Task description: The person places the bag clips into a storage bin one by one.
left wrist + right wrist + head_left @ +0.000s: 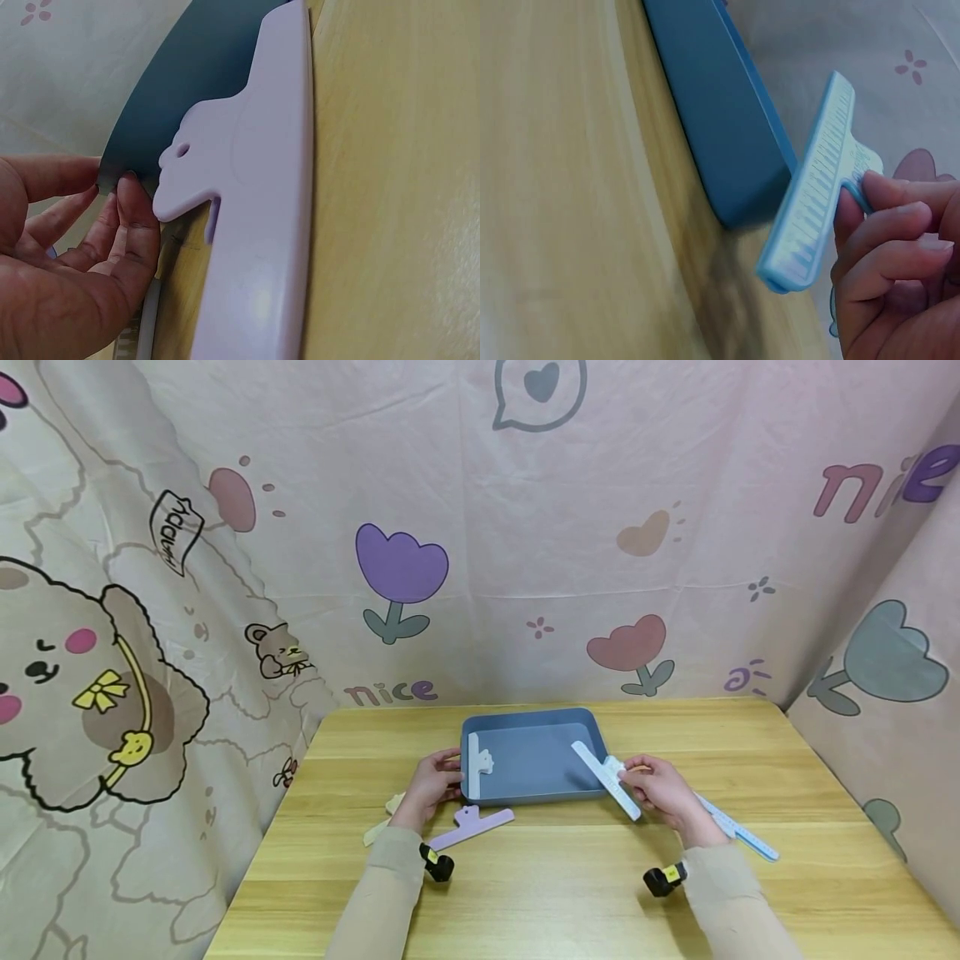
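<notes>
My left hand (435,781) pinches the left end of the blue-grey tray (536,787), thumb and fingers at its rim and wall. Inside that end lies a white long-bar clip (474,768). Held at its handle, a pale blue bag clip (810,187) is between the thumb and fingers of my right hand (660,785). The clip tilts over the tray's right front corner, its lower end beyond the front wall. A lilac clip (259,172) lies on the table just in front of the tray, close by my left hand.
A cream clip (375,832) lies partly hidden behind my left wrist. Another blue clip (750,839) rests on the wooden table (562,893) beyond my right wrist. A printed curtain (510,527) hangs along the table's back edge and both sides.
</notes>
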Demonstrator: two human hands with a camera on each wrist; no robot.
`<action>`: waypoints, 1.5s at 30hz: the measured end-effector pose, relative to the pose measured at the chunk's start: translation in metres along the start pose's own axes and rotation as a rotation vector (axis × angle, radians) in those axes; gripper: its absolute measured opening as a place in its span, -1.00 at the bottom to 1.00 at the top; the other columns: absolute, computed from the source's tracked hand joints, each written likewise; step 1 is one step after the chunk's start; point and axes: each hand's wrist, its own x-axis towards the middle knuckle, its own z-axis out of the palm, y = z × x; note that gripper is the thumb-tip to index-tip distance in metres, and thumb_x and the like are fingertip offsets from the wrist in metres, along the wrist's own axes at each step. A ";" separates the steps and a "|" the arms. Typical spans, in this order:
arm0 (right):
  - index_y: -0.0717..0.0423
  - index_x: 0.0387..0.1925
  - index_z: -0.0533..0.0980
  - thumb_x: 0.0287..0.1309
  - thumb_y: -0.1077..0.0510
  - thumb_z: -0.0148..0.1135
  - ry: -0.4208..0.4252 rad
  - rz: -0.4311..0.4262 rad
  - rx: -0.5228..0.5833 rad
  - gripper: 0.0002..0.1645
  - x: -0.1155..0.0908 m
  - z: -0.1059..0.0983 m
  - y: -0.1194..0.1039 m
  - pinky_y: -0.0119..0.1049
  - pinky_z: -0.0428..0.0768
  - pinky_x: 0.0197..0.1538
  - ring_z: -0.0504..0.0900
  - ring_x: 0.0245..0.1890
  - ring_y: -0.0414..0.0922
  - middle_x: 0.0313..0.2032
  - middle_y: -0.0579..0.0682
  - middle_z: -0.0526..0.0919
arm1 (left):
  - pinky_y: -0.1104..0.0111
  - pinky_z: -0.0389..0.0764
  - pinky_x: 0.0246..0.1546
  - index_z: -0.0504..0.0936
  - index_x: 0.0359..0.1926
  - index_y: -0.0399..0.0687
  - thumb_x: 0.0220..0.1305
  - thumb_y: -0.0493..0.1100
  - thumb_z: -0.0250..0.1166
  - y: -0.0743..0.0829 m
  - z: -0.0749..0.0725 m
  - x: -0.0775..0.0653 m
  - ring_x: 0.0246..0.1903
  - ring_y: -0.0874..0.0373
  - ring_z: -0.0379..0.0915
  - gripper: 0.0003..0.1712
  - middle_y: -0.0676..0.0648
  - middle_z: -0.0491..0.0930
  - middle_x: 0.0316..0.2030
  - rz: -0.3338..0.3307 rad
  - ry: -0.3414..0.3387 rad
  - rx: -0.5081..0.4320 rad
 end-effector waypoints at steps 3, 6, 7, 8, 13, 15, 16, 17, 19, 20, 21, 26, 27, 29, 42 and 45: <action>0.35 -0.09 0.30 0.15 0.22 0.13 0.028 0.009 0.016 -0.65 0.005 0.005 -0.004 -0.45 0.20 -0.69 0.26 -0.67 -0.20 -0.56 0.00 0.41 | 0.25 0.54 -0.44 0.35 0.21 -0.15 0.10 -0.50 0.12 0.000 0.000 0.000 -0.33 -0.06 0.47 -0.40 -0.29 0.43 0.00 -0.004 -0.002 -0.004; 0.34 -0.07 0.30 0.15 0.21 0.14 0.055 0.024 0.036 -0.62 0.009 0.009 -0.007 -0.44 0.21 -0.68 0.28 -0.66 -0.20 -0.47 0.07 0.48 | 0.23 0.54 -0.43 0.36 0.21 -0.15 0.09 -0.51 0.12 0.000 0.000 0.001 -0.34 -0.04 0.47 -0.39 -0.29 0.43 -0.01 -0.003 -0.004 -0.008; 0.33 -0.06 0.30 0.15 0.21 0.14 0.063 0.030 0.043 -0.62 0.010 0.011 -0.007 -0.43 0.22 -0.68 0.28 -0.65 -0.20 -0.44 0.10 0.50 | 0.22 0.54 -0.43 0.35 0.21 -0.16 0.09 -0.51 0.12 -0.001 0.000 0.001 -0.34 -0.04 0.47 -0.39 -0.30 0.43 -0.01 0.003 -0.007 -0.005; 0.33 -0.05 0.30 0.15 0.21 0.13 0.073 0.037 0.057 -0.62 0.012 0.012 -0.008 -0.43 0.21 -0.68 0.29 -0.66 -0.21 -0.41 0.12 0.51 | 0.22 0.54 -0.43 0.36 0.20 -0.16 0.09 -0.51 0.13 0.000 0.000 0.001 -0.35 -0.03 0.47 -0.39 -0.29 0.43 -0.02 0.001 -0.005 -0.007; 0.33 0.00 0.31 0.16 0.25 0.11 0.091 0.057 0.093 -0.61 0.019 0.016 -0.007 -0.46 0.21 -0.69 0.29 -0.68 -0.24 -0.34 0.17 0.55 | 0.25 0.55 -0.45 0.37 0.20 -0.12 0.09 -0.50 0.13 0.001 0.001 0.001 -0.34 -0.02 0.48 -0.39 -0.26 0.44 -0.03 -0.006 -0.001 -0.005; 0.32 0.01 0.32 0.16 0.25 0.10 0.096 0.064 0.106 -0.61 0.022 0.018 -0.007 -0.47 0.21 -0.69 0.29 -0.68 -0.25 -0.35 0.14 0.56 | 0.26 0.55 -0.45 0.37 0.20 -0.11 0.09 -0.49 0.13 0.001 0.001 0.001 -0.33 -0.03 0.48 -0.39 -0.25 0.45 -0.03 -0.009 0.001 -0.004; 0.33 0.01 0.32 0.16 0.26 0.10 0.100 0.067 0.115 -0.61 0.023 0.019 -0.007 -0.47 0.21 -0.69 0.29 -0.68 -0.25 -0.35 0.13 0.56 | 0.25 0.55 -0.44 0.37 0.20 -0.11 0.10 -0.49 0.13 0.001 0.001 0.001 -0.33 -0.03 0.48 -0.40 -0.25 0.45 -0.03 -0.007 0.001 -0.004; 0.34 0.02 0.31 0.17 0.25 0.09 0.096 0.066 0.120 -0.60 0.024 0.019 -0.007 -0.48 0.21 -0.69 0.30 -0.67 -0.26 -0.35 0.11 0.56 | 0.24 0.55 -0.43 0.37 0.20 -0.11 0.10 -0.49 0.13 0.001 0.001 0.001 -0.32 -0.04 0.48 -0.40 -0.25 0.45 -0.03 -0.006 0.001 -0.003; 0.34 0.01 0.32 0.17 0.24 0.09 0.105 0.076 0.144 -0.61 0.027 0.021 -0.008 -0.49 0.21 -0.68 0.29 -0.67 -0.27 -0.36 0.08 0.56 | 0.23 0.55 -0.42 0.37 0.20 -0.11 0.10 -0.49 0.12 0.001 0.001 0.001 -0.32 -0.04 0.48 -0.40 -0.26 0.44 -0.03 -0.004 0.001 0.000; 0.33 0.01 0.32 0.17 0.24 0.09 0.110 0.085 0.161 -0.61 0.029 0.021 -0.009 -0.49 0.22 -0.68 0.29 -0.67 -0.27 -0.36 0.06 0.55 | 0.22 0.55 -0.41 0.37 0.20 -0.11 0.10 -0.49 0.12 0.002 0.000 0.001 -0.33 -0.04 0.48 -0.40 -0.26 0.44 -0.03 -0.005 0.002 -0.002; 0.33 0.03 0.31 0.19 0.23 0.08 0.110 0.093 0.172 -0.60 0.030 0.021 -0.009 -0.49 0.22 -0.67 0.29 -0.66 -0.28 -0.34 0.06 0.55 | 0.22 0.55 -0.41 0.36 0.21 -0.12 0.10 -0.50 0.12 0.002 0.000 0.001 -0.33 -0.04 0.48 -0.40 -0.26 0.44 -0.03 -0.001 0.000 -0.003; 0.28 0.07 0.28 0.23 0.21 0.02 0.137 0.147 0.239 -0.60 0.038 0.025 -0.015 -0.50 0.25 -0.66 0.30 -0.63 -0.27 -0.28 0.06 0.52 | 0.24 0.55 -0.43 0.35 0.21 -0.14 0.09 -0.51 0.12 0.001 0.000 0.000 -0.34 -0.04 0.48 -0.39 -0.28 0.43 -0.02 0.005 -0.006 -0.005; 0.28 0.07 0.27 0.23 0.22 0.02 0.141 0.145 0.252 -0.60 0.040 0.026 -0.016 -0.50 0.25 -0.67 0.29 -0.64 -0.27 -0.29 0.07 0.53 | 0.23 0.55 -0.42 0.35 0.21 -0.15 0.09 -0.51 0.12 0.001 0.000 0.001 -0.34 -0.04 0.48 -0.39 -0.29 0.43 -0.02 0.007 -0.006 -0.004; 0.30 0.06 0.27 0.23 0.23 0.01 0.152 0.138 0.272 -0.62 0.044 0.028 -0.018 -0.50 0.25 -0.68 0.29 -0.65 -0.27 -0.31 0.08 0.53 | 0.22 0.55 -0.41 0.36 0.21 -0.14 0.09 -0.50 0.12 0.001 0.000 0.001 -0.34 -0.03 0.48 -0.39 -0.28 0.44 -0.03 0.005 -0.001 0.000; 0.26 0.00 0.45 0.15 0.19 0.15 0.155 0.118 0.034 -0.63 0.064 0.055 -0.025 -0.47 0.39 -0.63 0.40 -0.65 -0.24 -0.22 0.17 0.60 | 0.30 0.53 -0.50 0.36 0.21 -0.12 0.12 -0.48 0.12 0.000 0.000 0.000 -0.35 -0.01 0.48 -0.41 -0.26 0.44 -0.03 -0.001 0.003 0.006; 0.24 -0.02 0.46 0.15 0.19 0.15 0.148 0.113 -0.007 -0.64 0.068 0.063 -0.026 -0.46 0.39 -0.63 0.41 -0.64 -0.22 -0.22 0.19 0.59 | 0.30 0.53 -0.50 0.36 0.20 -0.12 0.11 -0.49 0.13 -0.001 0.000 0.001 -0.36 -0.01 0.48 -0.40 -0.26 0.44 -0.03 0.000 0.004 0.005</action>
